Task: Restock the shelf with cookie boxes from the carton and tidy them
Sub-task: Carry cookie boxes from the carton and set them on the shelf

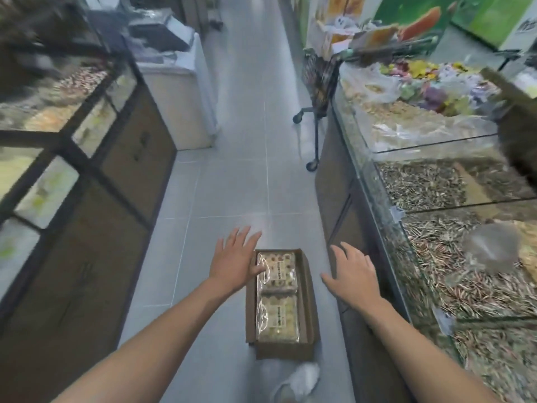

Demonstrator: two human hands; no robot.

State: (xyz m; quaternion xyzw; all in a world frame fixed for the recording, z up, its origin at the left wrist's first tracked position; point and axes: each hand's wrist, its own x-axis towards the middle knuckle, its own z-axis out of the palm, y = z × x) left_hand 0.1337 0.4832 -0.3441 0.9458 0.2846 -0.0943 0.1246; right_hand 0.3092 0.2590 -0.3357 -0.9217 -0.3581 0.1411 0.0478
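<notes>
Looking down the aisle, I see the grey tiled floor [232, 181] between glass-topped display counters [436, 181], with a shopping cart [316, 82] further away on the right side. On the floor, near the right counter, stands the open brown carton [308, 295], and two clear-wrapped cookie boxes [277, 298] lie inside it, one behind the other. My left hand [235, 257] is spread flat over the carton's far left corner, holding nothing. My right hand [353, 274] is spread too, empty, just beside the carton.
</notes>
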